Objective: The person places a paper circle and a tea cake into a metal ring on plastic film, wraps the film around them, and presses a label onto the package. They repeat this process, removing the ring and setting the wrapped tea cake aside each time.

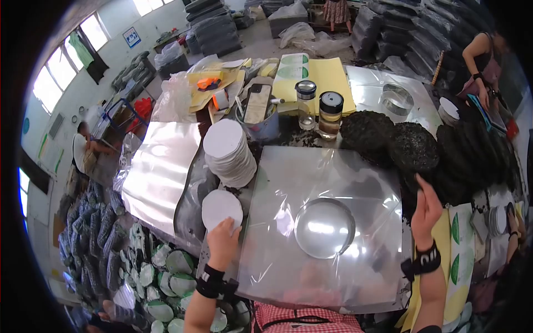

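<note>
My left hand (224, 244) has its fingers and thumb at the lower edge of a white paper disc (221, 208), pinching it. Behind that stands a tall stack of white paper discs (229, 150). Over on the right, my right hand (426, 215) holds nothing, its index finger stretched out just below a dark, round, pressed cake (413, 147). Another dark cake (366, 136) lies beside it. Between my hands, a round metal ring (325, 227) shows on clear plastic film (272, 233) spread over the work surface.
Two lidded glass jars (330, 116) (306, 105) and a bucket (261, 127) with a phone (259, 102) stand at the back. Yellow sheets (330, 77) lie behind them. Green-and-white wrapped rounds (180, 280) are piled lower left. Another person (482, 66) works at the right.
</note>
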Demonstrator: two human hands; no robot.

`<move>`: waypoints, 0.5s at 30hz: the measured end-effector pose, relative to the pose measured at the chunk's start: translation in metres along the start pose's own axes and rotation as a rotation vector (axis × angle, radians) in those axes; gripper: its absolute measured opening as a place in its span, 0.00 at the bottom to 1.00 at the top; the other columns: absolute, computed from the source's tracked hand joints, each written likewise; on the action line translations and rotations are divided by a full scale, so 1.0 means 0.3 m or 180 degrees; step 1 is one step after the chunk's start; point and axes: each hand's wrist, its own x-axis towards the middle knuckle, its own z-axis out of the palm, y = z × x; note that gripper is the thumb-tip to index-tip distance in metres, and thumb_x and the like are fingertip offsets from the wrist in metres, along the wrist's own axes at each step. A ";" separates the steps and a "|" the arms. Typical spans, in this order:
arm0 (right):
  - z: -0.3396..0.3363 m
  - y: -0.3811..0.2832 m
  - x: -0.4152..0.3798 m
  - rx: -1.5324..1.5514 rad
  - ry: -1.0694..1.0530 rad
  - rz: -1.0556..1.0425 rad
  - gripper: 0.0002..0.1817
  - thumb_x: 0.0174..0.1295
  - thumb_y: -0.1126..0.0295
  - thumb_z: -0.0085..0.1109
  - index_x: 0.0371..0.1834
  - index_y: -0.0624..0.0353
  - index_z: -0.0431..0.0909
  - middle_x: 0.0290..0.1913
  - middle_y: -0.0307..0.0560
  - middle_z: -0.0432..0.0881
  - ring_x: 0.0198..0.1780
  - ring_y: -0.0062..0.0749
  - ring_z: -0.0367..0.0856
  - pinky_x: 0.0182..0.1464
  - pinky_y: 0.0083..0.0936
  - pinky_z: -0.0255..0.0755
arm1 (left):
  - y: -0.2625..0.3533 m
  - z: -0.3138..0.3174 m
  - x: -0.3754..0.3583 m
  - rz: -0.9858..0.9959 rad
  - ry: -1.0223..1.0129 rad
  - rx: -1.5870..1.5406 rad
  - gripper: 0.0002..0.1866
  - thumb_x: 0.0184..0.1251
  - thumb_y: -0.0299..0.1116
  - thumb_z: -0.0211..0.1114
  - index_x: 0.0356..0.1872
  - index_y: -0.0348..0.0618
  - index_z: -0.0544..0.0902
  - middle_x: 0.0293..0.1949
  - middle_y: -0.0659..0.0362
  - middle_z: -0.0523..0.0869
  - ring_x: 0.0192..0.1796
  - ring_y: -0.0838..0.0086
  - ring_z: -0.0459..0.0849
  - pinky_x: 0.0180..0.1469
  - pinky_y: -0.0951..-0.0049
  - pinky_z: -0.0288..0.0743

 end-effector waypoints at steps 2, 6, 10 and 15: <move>-0.006 0.051 -0.180 0.0691 0.0236 0.1035 0.12 0.75 0.76 0.52 0.54 0.71 0.82 0.46 0.45 0.88 0.42 0.20 0.80 0.46 0.18 0.73 | 0.000 -0.035 0.023 0.0142 -0.0147 0.0039 0.16 0.62 0.37 0.71 0.45 0.38 0.83 0.42 0.46 0.88 0.42 0.48 0.86 0.44 0.54 0.79; 0.005 0.038 -0.317 0.2728 0.0807 0.2582 0.12 0.77 0.66 0.55 0.46 0.64 0.83 0.40 0.37 0.85 0.41 0.18 0.80 0.49 0.19 0.76 | -0.036 -0.051 0.081 0.0143 -0.0516 -0.0004 0.10 0.66 0.35 0.67 0.42 0.40 0.83 0.39 0.46 0.88 0.41 0.47 0.86 0.42 0.53 0.78; -0.037 -0.006 -0.321 0.3048 0.1209 0.3013 0.12 0.77 0.64 0.55 0.46 0.62 0.83 0.42 0.38 0.86 0.42 0.21 0.83 0.51 0.21 0.78 | 0.074 -0.116 0.112 0.0764 0.0515 0.0102 0.08 0.67 0.27 0.61 0.43 0.42 0.86 0.40 0.53 0.90 0.39 0.53 0.87 0.38 0.54 0.78; -0.070 -0.003 -0.360 0.2261 0.0669 0.2862 0.10 0.76 0.67 0.56 0.43 0.61 0.82 0.45 0.42 0.87 0.46 0.27 0.85 0.50 0.24 0.79 | 0.502 0.198 -0.063 0.3039 0.0451 -0.1127 0.21 0.61 0.29 0.64 0.57 0.41 0.82 0.57 0.56 0.86 0.58 0.63 0.86 0.55 0.66 0.81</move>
